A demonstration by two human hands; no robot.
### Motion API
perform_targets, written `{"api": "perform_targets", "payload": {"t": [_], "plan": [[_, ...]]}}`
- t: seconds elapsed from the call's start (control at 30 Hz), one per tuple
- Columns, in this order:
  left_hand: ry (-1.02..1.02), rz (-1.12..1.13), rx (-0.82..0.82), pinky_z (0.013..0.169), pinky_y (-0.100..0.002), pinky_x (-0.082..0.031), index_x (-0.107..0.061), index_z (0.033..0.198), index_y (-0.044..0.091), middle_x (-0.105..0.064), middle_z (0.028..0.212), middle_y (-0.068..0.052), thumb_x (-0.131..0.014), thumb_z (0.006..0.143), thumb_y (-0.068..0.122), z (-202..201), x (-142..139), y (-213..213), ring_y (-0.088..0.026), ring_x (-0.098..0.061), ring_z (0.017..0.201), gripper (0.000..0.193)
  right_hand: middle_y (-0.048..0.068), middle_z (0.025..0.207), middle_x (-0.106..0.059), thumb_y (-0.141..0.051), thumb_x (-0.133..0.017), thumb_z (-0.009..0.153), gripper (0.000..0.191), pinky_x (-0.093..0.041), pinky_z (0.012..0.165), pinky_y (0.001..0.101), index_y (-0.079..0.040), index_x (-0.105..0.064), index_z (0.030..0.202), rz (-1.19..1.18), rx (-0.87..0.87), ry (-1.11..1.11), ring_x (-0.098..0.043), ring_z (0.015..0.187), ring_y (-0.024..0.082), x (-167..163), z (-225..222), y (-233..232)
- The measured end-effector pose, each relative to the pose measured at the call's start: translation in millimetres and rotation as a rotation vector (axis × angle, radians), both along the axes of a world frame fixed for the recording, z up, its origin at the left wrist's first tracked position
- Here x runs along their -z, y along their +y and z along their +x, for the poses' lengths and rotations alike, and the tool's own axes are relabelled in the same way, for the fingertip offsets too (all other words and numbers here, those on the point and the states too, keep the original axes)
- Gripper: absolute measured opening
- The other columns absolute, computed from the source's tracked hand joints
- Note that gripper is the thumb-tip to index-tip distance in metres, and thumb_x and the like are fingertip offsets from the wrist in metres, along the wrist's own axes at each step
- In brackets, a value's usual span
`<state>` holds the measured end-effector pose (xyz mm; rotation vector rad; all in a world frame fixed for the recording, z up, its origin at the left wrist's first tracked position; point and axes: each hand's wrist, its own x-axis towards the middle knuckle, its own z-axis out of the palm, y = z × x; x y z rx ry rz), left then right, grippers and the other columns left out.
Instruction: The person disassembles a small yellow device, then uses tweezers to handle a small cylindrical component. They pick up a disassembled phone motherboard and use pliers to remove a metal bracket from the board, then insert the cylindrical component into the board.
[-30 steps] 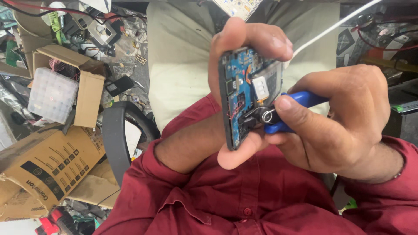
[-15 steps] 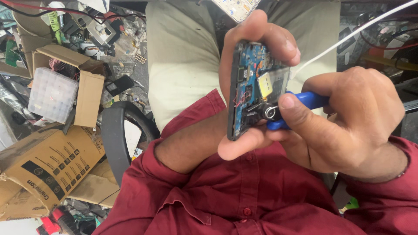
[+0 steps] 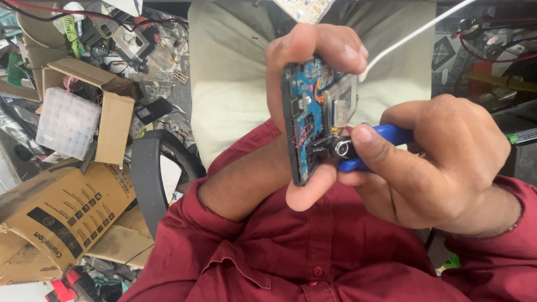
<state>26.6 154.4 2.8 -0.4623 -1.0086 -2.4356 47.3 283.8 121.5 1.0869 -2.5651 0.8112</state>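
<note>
Head view: a clear plastic box (image 3: 67,123) is kept inside an open cardboard box (image 3: 109,112). An opened phone (image 3: 313,120) is gripped edge-on by the left hand (image 3: 307,112), fingers curled tight. Blue-handled pliers (image 3: 363,146) are squeezed by the right hand (image 3: 436,162), tips touching the phone's board.

The opened phone (image 3: 313,120) shows a matt blue circuit board and shiny metal shields; the pliers (image 3: 369,146) have glossy blue plastic handles; the shirt (image 3: 291,246) is matt red cloth.
</note>
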Motion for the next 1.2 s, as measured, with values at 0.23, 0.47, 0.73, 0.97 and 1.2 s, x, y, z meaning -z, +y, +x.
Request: {"api": "perform_targets", "payload": {"t": [0.23,0.47,0.73,0.97,1.2], "plan": [[0.026,-0.060,-0.043,0.081,-0.036,-0.053,-0.048,0.156,0.023,-0.065,0.112,-0.009,-0.084,0.076,0.040,-2.0,8.7,-5.2,-0.021,-0.064,0.095,0.089,0.012,0.084,-0.062,-0.031,-0.083,0.095,0.043,-0.042,0.055,0.0385,-0.010,-0.064,0.127,-0.021,0.004,-0.087,-0.058,0.065,0.027,-4.0,5.0,-1.7],[0.081,-0.038,-0.026,0.082,-0.038,-0.053,-0.049,0.155,0.025,-0.066,0.112,-0.011,-0.083,0.075,0.036,-7.5,3.6,-9.3,-0.023,-0.066,0.095,0.087,0.013,0.088,-0.063,-0.035,-0.081,0.091,0.044,-0.039,0.054,0.0393,-0.010,-0.064,0.123,-0.065,-0.024,-0.058,-0.055,0.064,0.026,0.2,-0.2,-0.7],[-0.089,-0.010,0.051,0.087,-0.034,-0.053,-0.045,0.163,0.021,-0.065,0.114,-0.009,-0.079,0.066,0.061,16.9,-11.8,7.0,-0.018,-0.062,0.095,0.110,0.014,0.091,-0.062,-0.040,-0.079,0.091,0.045,-0.038,0.062,0.0422,-0.013,-0.061,0.121,-0.142,-0.034,-0.008,-0.056,0.071,0.030,8.5,-5.5,1.2],[-0.051,-0.018,0.090,0.086,-0.032,-0.053,-0.045,0.158,0.018,-0.063,0.114,-0.007,-0.076,0.062,0.066,10.3,-11.9,4.9,-0.017,-0.063,0.099,0.112,0.014,0.086,-0.062,-0.037,-0.083,0.091,0.044,-0.035,0.052,0.0384,-0.012,-0.066,0.123,-0.040,-0.050,0.025,-0.051,0.061,0.024,6.9,-5.9,7.9],[0.104,-0.189,-0.025,0.085,-0.038,-0.058,-0.044,0.154,0.024,-0.059,0.116,-0.009,-0.073,0.071,0.061,-6.8,-15.7,-16.3,-0.021,-0.062,0.096,0.095,0.013,0.082,-0.062,-0.032,-0.085,0.090,0.045,-0.039,0.049,0.0377,-0.010,-0.064,0.123,-0.074,-0.075,-0.054,-0.054,0.057,0.023,1.1,-0.9,1.7]]}}
